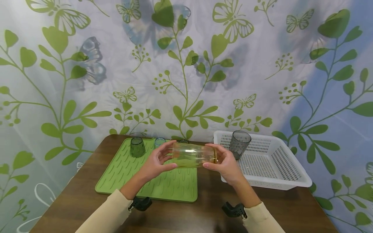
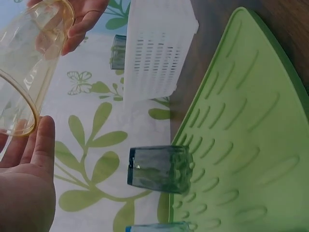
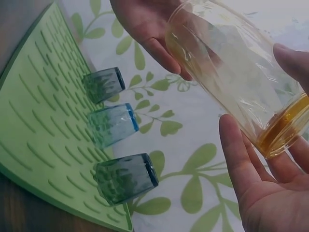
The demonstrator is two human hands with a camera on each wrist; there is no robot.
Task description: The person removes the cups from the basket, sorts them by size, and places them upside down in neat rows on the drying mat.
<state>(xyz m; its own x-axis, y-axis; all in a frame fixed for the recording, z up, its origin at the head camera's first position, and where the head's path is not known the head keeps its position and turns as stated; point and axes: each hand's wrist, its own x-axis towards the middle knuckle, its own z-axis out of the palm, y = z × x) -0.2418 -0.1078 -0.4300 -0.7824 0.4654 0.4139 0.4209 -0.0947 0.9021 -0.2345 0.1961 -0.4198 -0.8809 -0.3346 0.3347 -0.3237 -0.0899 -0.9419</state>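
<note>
Both hands hold a clear amber-tinted drinking glass [image 1: 192,155] on its side, above the right part of a green drying mat [image 1: 116,181]. My left hand [image 1: 155,163] grips the rim end between thumb and fingers. Around the thick amber base, seen in the right wrist view, my right hand [image 1: 227,165] curls its thumb and fingers. Behind the held glass, a grey glass [image 1: 137,148], a blue-tinted glass [image 3: 114,124] and another grey glass [image 3: 104,84] stand in a row along the mat's back edge. In the head view the last is mostly hidden.
A white perforated basket [image 1: 291,183] sits at the right of the brown table [image 1: 204,210]. Inside it, a dark grey glass [image 1: 239,144] leans at its left side. A curtain with leaves and butterflies [image 1: 186,81] hangs directly behind the table.
</note>
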